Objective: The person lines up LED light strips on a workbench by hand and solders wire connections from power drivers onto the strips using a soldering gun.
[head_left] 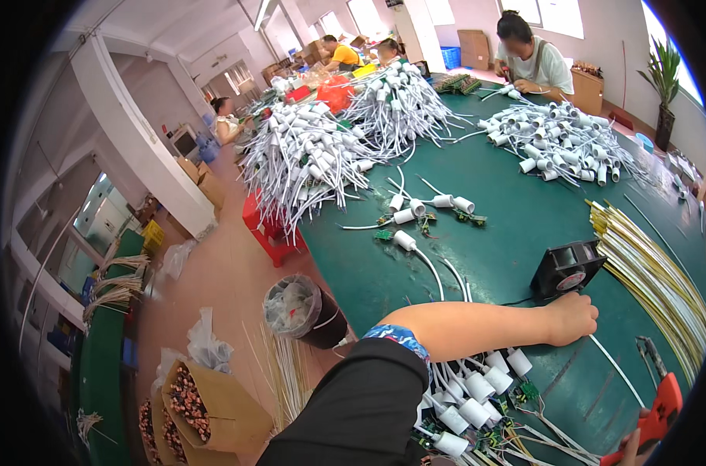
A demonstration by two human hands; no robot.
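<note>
My left hand (574, 317) reaches across the green table (516, 233) and lies with curled fingers right beside a small black fan (566, 266). A thin white wire (617, 371) runs out from under that hand toward the lower right. Only a sliver of my right hand (627, 454) shows at the bottom edge, closed on a red-handled cutting tool (657, 413). Under my left forearm lies a cluster of white lamp sockets with wires (477, 388) and small green circuit boards (528, 391).
A bundle of yellow-white wires (656, 279) lies along the right side. Big heaps of wired white sockets (306, 155) (559, 140) cover the far table, where other people sit working. Left of the table stand a lined bin (299, 309), a red stool (269, 229) and open paper bags (205, 404).
</note>
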